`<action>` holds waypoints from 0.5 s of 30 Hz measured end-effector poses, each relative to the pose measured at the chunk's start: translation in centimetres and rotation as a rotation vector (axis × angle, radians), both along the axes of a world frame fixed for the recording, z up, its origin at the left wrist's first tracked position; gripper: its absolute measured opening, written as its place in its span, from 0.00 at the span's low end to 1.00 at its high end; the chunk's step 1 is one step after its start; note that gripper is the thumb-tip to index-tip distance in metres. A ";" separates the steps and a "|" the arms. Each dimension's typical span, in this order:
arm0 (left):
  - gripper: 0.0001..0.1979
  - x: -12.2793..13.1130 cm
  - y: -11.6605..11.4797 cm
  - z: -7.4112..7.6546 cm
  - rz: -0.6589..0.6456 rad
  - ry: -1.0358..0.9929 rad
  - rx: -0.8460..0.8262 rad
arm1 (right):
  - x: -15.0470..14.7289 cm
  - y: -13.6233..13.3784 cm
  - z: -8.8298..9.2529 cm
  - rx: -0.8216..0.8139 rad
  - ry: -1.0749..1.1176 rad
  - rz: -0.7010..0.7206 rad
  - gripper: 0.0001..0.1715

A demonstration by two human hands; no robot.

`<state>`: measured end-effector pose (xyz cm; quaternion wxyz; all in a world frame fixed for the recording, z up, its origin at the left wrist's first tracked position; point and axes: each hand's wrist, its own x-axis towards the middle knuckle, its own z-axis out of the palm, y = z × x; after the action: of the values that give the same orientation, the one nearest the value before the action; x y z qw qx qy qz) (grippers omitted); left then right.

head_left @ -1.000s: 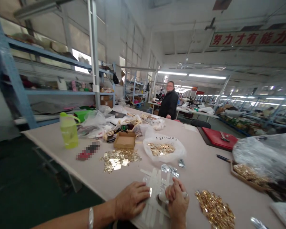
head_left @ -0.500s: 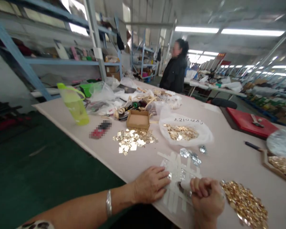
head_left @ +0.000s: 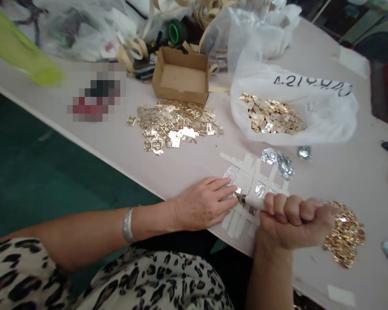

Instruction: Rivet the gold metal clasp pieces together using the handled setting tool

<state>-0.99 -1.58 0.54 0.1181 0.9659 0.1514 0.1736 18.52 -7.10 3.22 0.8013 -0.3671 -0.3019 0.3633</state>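
- Right grip (head_left: pixel 295 217): fist clamped round tool (head_left: pixel 255 201), white handle, tip aimed at left grip's fingertips.
- Left grip (head_left: pixel 205 202): palm down, fingers extended, clamped on nothing, fingertips on strips (head_left: pixel 247 168).
- Plate (head_left: pixel 238 190): small, shiny, at left grip's fingertips by tool tip; exact contact too small to tell.
- Strips: crisscrossed on bench (head_left: pixel 194 168), between the grips.
- Silver pieces (head_left: pixel 280 162): beyond right grip.
- Gold heap (head_left: pixel 346 237): just right of right grip.
- Gold pile (head_left: pixel 177 122): beyond left grip, box (head_left: pixel 181 93) behind it.
- Bag (head_left: pixel 330 122): farther beyond right grip, gold bits inside.
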 end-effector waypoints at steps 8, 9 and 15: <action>0.16 -0.2 0.2 0.0 -0.019 0.032 -0.075 | -0.7 0.4 0.3 0.022 -0.100 0.133 0.29; 0.16 -0.2 0.2 0.0 -0.018 0.032 -0.078 | -0.8 0.4 0.3 0.021 -0.111 0.151 0.28; 0.14 0.1 0.3 0.0 -0.013 0.018 -0.077 | -1.8 0.5 1.4 -0.093 -0.208 0.167 0.28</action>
<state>-0.88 -1.29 0.58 0.1550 0.9631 0.1528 0.1583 16.69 -6.64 4.57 0.7148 -0.4131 -0.3958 0.4022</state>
